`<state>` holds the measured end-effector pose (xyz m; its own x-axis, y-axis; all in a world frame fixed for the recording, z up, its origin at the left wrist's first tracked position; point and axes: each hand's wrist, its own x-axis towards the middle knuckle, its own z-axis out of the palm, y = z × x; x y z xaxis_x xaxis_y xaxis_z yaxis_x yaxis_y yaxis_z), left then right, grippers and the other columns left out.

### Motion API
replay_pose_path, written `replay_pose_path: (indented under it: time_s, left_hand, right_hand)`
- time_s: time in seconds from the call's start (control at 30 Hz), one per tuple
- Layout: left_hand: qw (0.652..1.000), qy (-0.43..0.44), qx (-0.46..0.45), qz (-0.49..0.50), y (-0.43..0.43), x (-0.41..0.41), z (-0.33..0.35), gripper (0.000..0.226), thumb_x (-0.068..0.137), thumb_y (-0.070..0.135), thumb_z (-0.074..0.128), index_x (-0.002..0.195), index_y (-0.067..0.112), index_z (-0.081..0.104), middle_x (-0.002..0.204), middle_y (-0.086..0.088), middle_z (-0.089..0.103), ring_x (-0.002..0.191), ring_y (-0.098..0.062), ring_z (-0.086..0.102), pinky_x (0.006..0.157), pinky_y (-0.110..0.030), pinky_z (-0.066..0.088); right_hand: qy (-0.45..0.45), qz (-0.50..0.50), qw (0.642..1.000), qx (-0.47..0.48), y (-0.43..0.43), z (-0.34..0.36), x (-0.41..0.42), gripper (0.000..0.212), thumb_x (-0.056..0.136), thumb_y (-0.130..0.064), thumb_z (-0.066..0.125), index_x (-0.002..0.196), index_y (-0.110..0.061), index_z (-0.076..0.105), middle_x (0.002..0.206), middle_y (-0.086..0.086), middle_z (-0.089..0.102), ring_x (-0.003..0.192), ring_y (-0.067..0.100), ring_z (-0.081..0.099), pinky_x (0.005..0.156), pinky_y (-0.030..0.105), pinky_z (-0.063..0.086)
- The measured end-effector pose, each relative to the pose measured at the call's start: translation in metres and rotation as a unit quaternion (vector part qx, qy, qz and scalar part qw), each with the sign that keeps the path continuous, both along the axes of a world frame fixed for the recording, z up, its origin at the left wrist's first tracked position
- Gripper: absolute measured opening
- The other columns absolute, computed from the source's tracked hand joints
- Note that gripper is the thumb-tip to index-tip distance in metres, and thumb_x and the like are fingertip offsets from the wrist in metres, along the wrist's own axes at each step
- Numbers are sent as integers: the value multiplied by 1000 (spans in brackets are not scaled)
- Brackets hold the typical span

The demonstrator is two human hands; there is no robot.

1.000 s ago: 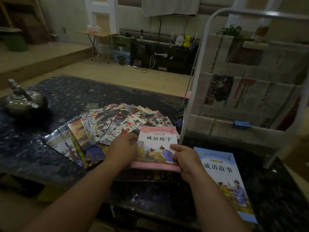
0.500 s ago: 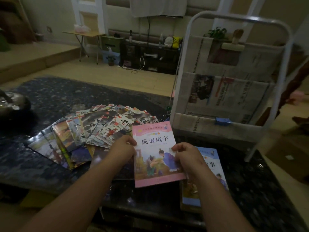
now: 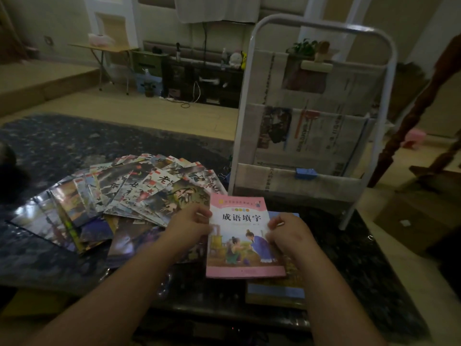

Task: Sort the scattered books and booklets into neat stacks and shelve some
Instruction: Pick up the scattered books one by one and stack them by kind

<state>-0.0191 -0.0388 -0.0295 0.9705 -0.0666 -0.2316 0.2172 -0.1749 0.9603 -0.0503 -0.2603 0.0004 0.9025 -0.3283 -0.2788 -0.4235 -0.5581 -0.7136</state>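
Nearest me, both forearms run in from the bottom edge and meet on the pink book (image 3: 243, 245). My left hand (image 3: 189, 227) pinches its left edge near the top corner. My right hand (image 3: 291, 233) grips the right edge w/ thumb on the cover; the fingers under it are hidden. The book's long axis runs away from me, top tipped slightly left, cover up.

Key relation: the blue book (image 3: 277, 292) lies directly under it, poking out at the near-right corner and a sliver by my right hand. So the drop is straight down, w/ a small nudge right to square the edges, I reckon. Can't tell if pink is resting on blue or hovering just above.

Left of the grip, the booklets (image 3: 139, 196) lie fanned and overlapping on the dark table (image 3: 62, 146). The left hand is nearer those.

Beyond, front-right, stands the white rack (image 3: 251, 96), pockets lined w/ newspaper (image 3: 311, 136), a blue clip (image 3: 306, 174) on the lower one. The right hand is nearer it. Pocket contents can't be made out. A dark object at far left is cut off. The room is dim, so the booklet titles are mostly unreadable.
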Motion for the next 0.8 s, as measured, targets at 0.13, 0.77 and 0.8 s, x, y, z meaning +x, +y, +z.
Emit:
replay_pose_path:
  time_s: [0.13,0.77,0.8]
  left_hand:
    - [1000,-7,18,-23,-23,0,-13,20,81,-4,72,94,10,66,94,-10,70,79,-25,70,70,-39,59]
    - [995,-17,86,-53,-76,-9,-31,33,81,1,73,112,9,68,96,2,69,87,-12,67,74,-28,59]
    - [995,-16,84,-54,-76,-9,-31,33,82,2,73,113,9,67,96,2,69,86,-11,67,72,-25,58]
  right_hand:
    - [-6,-27,996,-88,-23,-1,-3,13,86,-9,61,88,-19,69,94,2,66,91,20,61,84,36,52]
    - [123,-77,968,-203,-57,-17,7,21,91,-17,61,111,-16,67,122,12,58,110,29,56,93,40,51]
    - [127,-79,967,-207,-56,-17,7,20,91,-17,61,109,-16,67,120,11,58,109,28,57,91,40,51]
